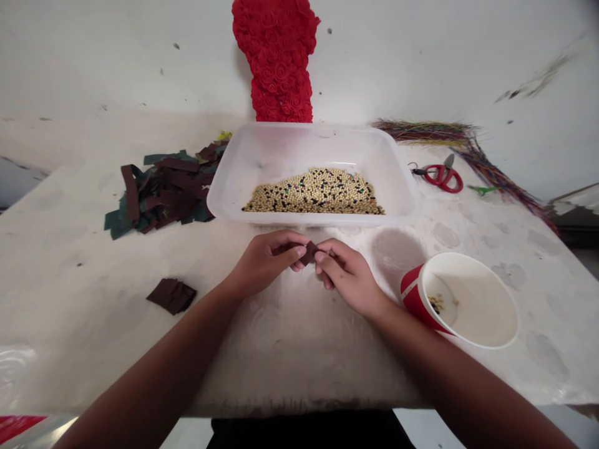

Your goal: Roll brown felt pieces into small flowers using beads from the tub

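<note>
Between both hands, just in front of the white tub, is a small dark brown piece of fabric or paper (309,252). My left hand (269,259) pinches its left side between thumb and fingers. On its right edge, my right hand (345,271) has thumb and fingertips closed. A short stack of similar dark brown pieces (171,295) lies on the table left of my left forearm. The translucent white tub (309,218) behind my hands holds a heap of small cream and black beads (313,192) with a few coloured ones.
Brown and green strips (163,193) are piled left of the tub. At right stand a tilted red and white paper bucket (477,312) with a few beads, red-handled scissors (444,177) and bundled thin coloured strands (425,132). A red rose-covered form (281,62) rises behind.
</note>
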Available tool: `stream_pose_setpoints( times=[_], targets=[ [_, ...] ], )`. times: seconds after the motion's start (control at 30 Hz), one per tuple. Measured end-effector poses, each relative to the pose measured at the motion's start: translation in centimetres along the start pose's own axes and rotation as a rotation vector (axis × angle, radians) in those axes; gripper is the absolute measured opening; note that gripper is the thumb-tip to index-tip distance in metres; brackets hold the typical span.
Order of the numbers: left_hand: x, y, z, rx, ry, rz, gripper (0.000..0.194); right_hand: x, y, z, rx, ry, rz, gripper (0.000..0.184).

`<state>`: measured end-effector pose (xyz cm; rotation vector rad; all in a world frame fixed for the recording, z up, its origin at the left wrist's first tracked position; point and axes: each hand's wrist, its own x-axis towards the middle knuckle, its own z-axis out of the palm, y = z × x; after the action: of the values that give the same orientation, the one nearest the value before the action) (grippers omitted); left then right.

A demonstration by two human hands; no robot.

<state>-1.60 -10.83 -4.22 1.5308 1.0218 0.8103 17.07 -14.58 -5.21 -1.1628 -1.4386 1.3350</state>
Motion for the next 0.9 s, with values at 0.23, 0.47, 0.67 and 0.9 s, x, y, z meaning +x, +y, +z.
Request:
stream_pose_setpoints(
  times=[0.23, 0.47, 0.67, 0.9],
  targets=[
    [0.1, 0.5, 0.3, -0.026, 0.014, 0.025, 0.018, 0.0, 0.2, 0.2, -0.156, -0.025, -0.065, 0.017],
    [0.2, 0.1, 0.6, -0.012, 0.06, 0.011, 0.019, 0.1, -0.1, 0.2, -0.267, -0.063, -0.158, 0.018],
    [0.2, -0.3, 1.1, 0.066, 0.074, 0.046, 0.02, 0.0, 0.3, 0.3, -0.317, -0.019, -0.195, 0.016],
    [0.2, 0.4, 1.1, 0.161, 0.043, 0.058, 0.02, -0.1, 0.3, 0.3, -0.401, -0.035, -0.252, 0.019]
  ],
)
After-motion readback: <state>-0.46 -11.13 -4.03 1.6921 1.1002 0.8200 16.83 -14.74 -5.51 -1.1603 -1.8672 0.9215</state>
